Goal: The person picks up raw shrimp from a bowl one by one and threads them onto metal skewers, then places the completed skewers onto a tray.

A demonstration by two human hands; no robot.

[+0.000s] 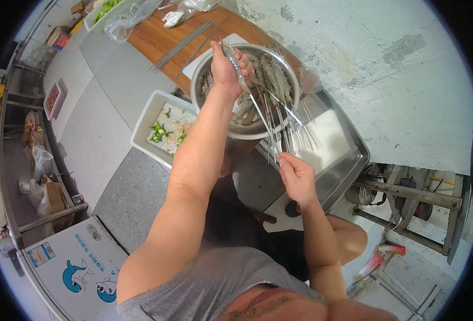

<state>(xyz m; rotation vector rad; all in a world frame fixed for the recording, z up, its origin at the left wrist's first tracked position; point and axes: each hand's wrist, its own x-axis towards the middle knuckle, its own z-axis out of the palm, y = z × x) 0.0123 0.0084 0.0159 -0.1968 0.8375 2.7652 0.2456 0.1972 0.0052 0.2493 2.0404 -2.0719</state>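
My left hand [225, 73] grips a raw grey shrimp [235, 60] above a round metal basin [293, 76]. A thin skewer [260, 114] runs out of the shrimp's lower end, down to the right. My right hand [299, 178] pinches the far end of that skewer between thumb and fingers. Inside the basin, several skewered shrimp [274, 76] lie side by side on its right, their bare skewer ends sticking out over the rim. Loose shrimp [245, 110] show lower in the basin; my left hand and forearm hide part of it.
Bare metal skewers [186, 44] lie on a wooden tabletop [156, 32] beyond the basin. To the left, a white plastic tub [140, 132] holds cut green peppers [159, 132]. A metal tray [351, 164] with a white slab [328, 132] stands at right, beside the wall [365, 52].
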